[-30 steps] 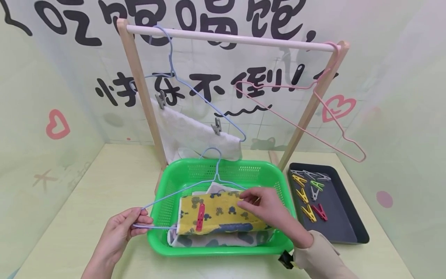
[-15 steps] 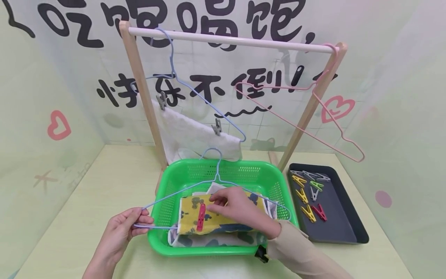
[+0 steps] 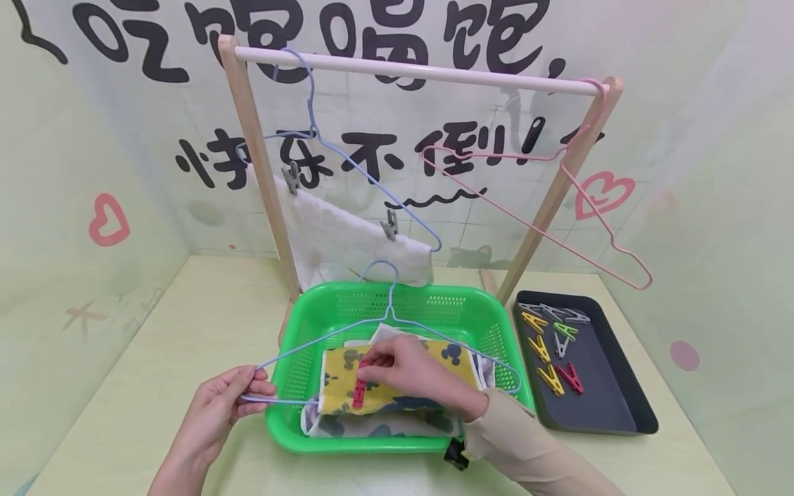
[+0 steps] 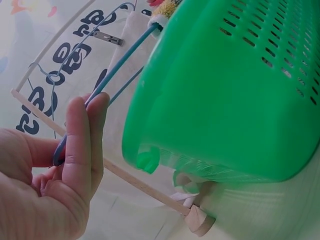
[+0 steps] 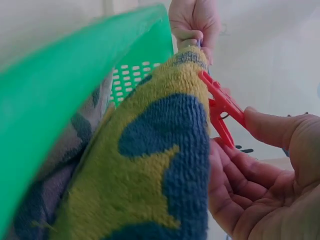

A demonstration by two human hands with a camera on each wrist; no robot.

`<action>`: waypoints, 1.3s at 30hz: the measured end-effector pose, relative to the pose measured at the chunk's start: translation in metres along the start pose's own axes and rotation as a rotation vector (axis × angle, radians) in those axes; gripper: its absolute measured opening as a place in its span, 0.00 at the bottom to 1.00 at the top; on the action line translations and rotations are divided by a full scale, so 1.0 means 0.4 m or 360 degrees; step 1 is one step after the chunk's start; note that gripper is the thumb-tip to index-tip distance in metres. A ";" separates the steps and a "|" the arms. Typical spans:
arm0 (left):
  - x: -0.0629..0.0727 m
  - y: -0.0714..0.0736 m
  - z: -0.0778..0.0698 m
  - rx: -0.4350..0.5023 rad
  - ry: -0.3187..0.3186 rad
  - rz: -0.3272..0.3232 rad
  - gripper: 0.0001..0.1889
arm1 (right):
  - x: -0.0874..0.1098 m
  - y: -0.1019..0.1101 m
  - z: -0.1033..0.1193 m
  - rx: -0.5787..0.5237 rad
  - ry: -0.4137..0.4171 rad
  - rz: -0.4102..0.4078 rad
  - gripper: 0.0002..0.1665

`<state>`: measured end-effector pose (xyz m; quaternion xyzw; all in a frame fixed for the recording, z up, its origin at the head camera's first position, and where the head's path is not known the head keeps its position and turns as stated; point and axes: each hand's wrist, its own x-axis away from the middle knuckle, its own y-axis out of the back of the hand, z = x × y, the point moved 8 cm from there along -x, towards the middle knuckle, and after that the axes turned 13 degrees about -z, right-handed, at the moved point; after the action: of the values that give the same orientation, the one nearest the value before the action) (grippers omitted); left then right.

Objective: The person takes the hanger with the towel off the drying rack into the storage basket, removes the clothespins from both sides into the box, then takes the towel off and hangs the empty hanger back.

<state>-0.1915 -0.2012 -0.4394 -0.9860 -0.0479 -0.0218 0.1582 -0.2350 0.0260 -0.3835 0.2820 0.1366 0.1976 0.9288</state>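
Observation:
In the head view my left hand [image 3: 226, 396] pinches the left corner of a blue wire hanger [image 3: 390, 303] beside the green basket. A yellow towel [image 3: 338, 386] with blue patterns is draped over the hanger's bottom bar, above the basket. The red clothespin [image 3: 359, 394] sits on the towel's upper fold, left of centre. My right hand [image 3: 409, 368] pinches its handle end; the right wrist view shows thumb and fingers on the two levers of the clothespin [image 5: 222, 107]. From the left wrist view, thumb and fingers close around the hanger's bent end [image 4: 60, 152].
The green basket [image 3: 347, 444] holds more folded cloths under the towel. Behind it stands a wooden rack [image 3: 409, 71], bearing a blue hanger with a clipped white cloth [image 3: 353, 234] and a bare pink hanger [image 3: 533, 224]. A dark tray [image 3: 602, 386] with several clothespins lies at right.
My right hand has moved left across the towel, from its right part to the red clothespin, and now pinches it. The left hand keeps its hold on the hanger.

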 end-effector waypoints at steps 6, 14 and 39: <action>-0.004 -0.005 0.000 -0.0008 0.0006 -0.0004 0.16 | 0.007 0.011 -0.004 -0.0061 -0.0019 -0.0078 0.04; -0.003 0.001 -0.005 0.0036 -0.0037 0.0002 0.17 | 0.018 0.065 -0.007 -0.0345 0.0000 -0.0302 0.06; -0.002 0.003 -0.002 0.0122 -0.0022 0.0021 0.18 | 0.180 0.444 -0.229 0.0057 -0.0313 -0.0943 0.12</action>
<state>-0.1921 -0.2028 -0.4390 -0.9797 -0.0433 -0.0120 0.1955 -0.2562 0.2365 -0.3646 0.2641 0.1258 -0.1125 0.9496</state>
